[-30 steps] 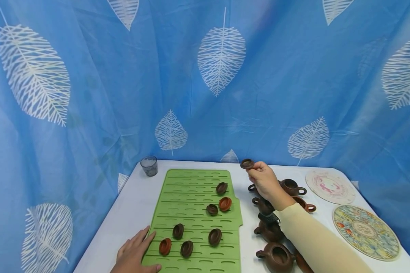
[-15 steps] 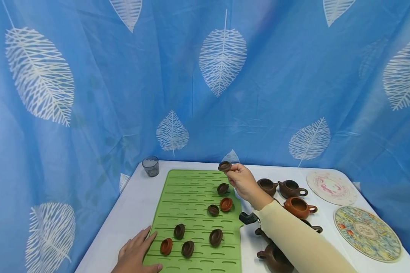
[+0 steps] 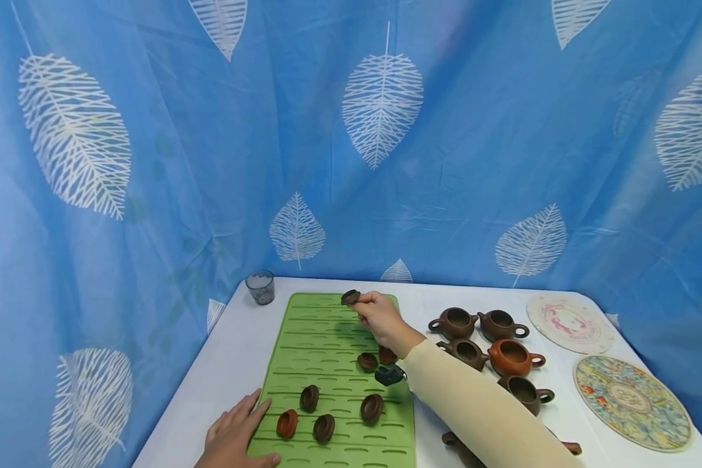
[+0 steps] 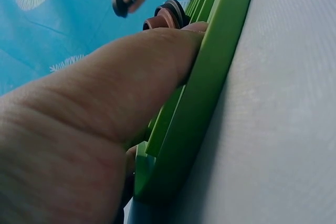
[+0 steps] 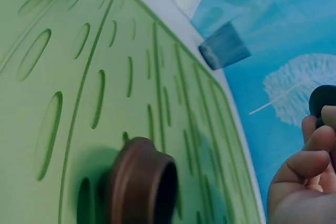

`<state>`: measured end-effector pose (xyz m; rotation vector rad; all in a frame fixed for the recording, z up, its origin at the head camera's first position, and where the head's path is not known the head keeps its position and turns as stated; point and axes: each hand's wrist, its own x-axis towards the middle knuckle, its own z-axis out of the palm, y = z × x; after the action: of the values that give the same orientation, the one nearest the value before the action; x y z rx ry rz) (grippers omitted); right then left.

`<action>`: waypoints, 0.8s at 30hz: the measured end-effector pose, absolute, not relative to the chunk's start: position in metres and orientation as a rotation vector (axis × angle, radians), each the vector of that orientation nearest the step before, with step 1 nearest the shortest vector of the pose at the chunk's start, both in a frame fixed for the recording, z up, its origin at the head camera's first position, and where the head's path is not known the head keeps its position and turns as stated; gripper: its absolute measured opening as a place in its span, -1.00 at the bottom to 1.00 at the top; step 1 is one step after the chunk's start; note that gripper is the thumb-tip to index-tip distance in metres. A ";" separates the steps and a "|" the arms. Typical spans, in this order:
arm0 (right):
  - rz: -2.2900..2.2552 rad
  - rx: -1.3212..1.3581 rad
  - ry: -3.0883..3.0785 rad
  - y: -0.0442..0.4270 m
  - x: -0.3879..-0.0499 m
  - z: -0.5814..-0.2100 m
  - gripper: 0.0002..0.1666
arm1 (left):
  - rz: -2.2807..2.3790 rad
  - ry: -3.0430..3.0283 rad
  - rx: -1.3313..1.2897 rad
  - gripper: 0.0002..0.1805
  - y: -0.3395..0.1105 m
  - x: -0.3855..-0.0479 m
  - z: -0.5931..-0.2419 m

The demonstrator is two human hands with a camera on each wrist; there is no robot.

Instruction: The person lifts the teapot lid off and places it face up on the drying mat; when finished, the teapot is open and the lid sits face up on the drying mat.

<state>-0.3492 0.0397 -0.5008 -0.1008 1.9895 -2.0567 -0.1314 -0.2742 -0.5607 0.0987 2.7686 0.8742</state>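
In the head view my right hand point(image 3: 381, 318) pinches a dark brown teapot lid point(image 3: 350, 297) above the far part of the green ridged mat point(image 3: 307, 325). My left hand point(image 3: 234, 432) rests on the mat's left edge with its fingers extended. The left wrist view shows its thumb point(image 4: 152, 61) lying over the mat's rim. Several upturned lids sit tilted on the mat, among them a reddish lid point(image 3: 287, 423) and dark ones such as the lid point(image 3: 371, 409). The right forearm partly covers another reddish lid point(image 3: 387, 355).
Right of the mat stand several lidless teapots, including a reddish-brown teapot point(image 3: 511, 357) and a dark teapot point(image 3: 453, 322); the sleeve hides some. Two round patterned mats lie at the far right, a pink-marked one point(image 3: 567, 325) and a colourful one point(image 3: 632, 403). A glass point(image 3: 260, 288) stands back left.
My right hand has carried the pinched lid leftward from above the teapots to over the green mat, and slightly lower. My left hand stays on the mat's edge.
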 end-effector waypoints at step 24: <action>-1.509 -0.105 2.348 0.021 -0.334 -0.518 -0.87 | 0.931 2.744 0.082 0.17 -0.273 -0.131 -0.559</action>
<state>-0.3336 0.0206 -0.5182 -0.1047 2.3480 -1.5093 -0.1306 -0.2727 -0.5587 0.0817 2.7440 0.9314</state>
